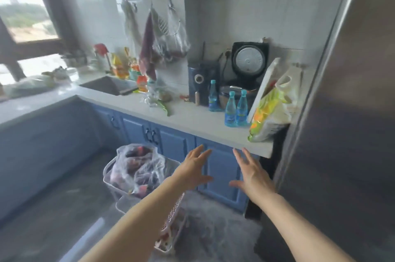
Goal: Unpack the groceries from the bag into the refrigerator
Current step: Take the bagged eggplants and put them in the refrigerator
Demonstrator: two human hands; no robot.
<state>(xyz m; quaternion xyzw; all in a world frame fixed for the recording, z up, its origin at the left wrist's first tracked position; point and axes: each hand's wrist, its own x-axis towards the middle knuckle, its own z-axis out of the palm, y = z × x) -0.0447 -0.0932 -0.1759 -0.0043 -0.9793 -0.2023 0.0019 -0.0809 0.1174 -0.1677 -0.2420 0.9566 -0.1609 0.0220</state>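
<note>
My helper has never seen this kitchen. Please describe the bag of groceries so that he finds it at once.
Start at the tall steel refrigerator on the right and look left along the blue cabinets to the floor. There a white basket holds the clear plastic bag. Unlike the yellow-green bag on the counter, it is transparent, with dark red contents.

Two bare forearms, unsleeved, left hand (193,171) and right hand (253,173) ringless.
</note>
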